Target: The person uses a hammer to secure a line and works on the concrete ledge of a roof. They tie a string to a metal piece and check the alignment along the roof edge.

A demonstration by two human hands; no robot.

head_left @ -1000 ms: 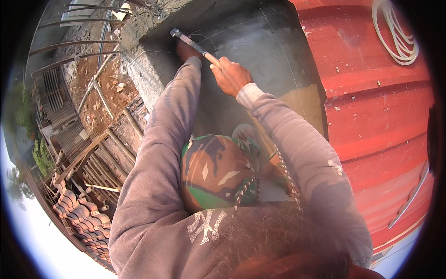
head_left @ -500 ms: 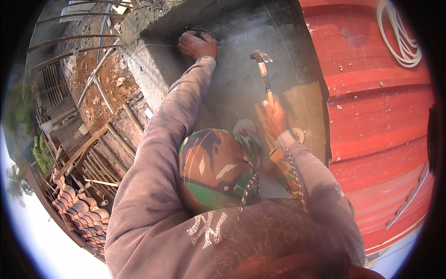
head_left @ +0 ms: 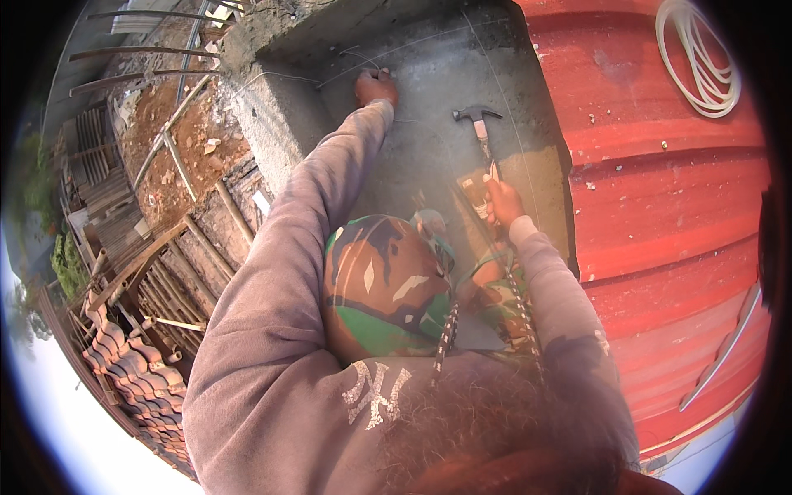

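My right hand (head_left: 505, 203) grips a claw hammer (head_left: 478, 114) by its handle, head pointing away from me over the grey cement surface (head_left: 429, 157). Farther off to the left, my left hand (head_left: 376, 87) is closed near the inner corner of the cement. A thin pale string (head_left: 285, 75) runs from the left edge toward that corner, and a loose curl of it reaches the fingers. The fingertips are partly hidden, but the string appears pinched in them. Another taut string (head_left: 501, 87) crosses the cement to the right of the hammer.
My bent knee in camouflage trousers (head_left: 388, 289) is between my arms. Red corrugated roofing (head_left: 660, 206) borders the cement on the right, with a coil of white hose (head_left: 701, 70) on it. Leftward lie wooden poles (head_left: 202, 260), roof tiles (head_left: 136, 367) and bare earth far below.
My left hand has shifted slightly right and gone from spread on the cement to closed. The right hand has moved slightly right, and the hammer's head has turned and dropped a little nearer.
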